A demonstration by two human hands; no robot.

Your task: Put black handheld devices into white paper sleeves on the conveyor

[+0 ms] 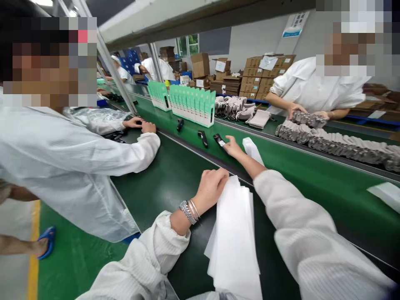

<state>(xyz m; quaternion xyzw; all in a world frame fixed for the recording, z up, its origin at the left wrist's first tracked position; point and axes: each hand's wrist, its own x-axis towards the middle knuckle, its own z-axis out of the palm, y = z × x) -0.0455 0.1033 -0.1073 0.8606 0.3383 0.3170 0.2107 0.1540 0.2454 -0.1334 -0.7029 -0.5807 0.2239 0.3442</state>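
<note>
My right hand [233, 146] reaches over the green conveyor belt, its fingers closed on a black handheld device [219, 141] with a small pale label. My left hand [212, 186], with a watch and bangles at the wrist, is curled closed at the top end of a stack of thin white sleeves [236, 237], gripping its edge. The stack lies fanned on the dark green worktable [156, 183]. Two more black devices, one nearer [203, 138] and one farther [180, 124], rest on the belt. A white wrapped piece [252, 151] lies just beyond my right wrist.
Upright green-and-white boxes [192, 105] stand in rows on the belt. At left a co-worker's white sleeve [125, 156] rests over the table. Across the belt another person handles grey pouches [340, 141] piled in a long row. A white sleeve [387, 193] lies at right.
</note>
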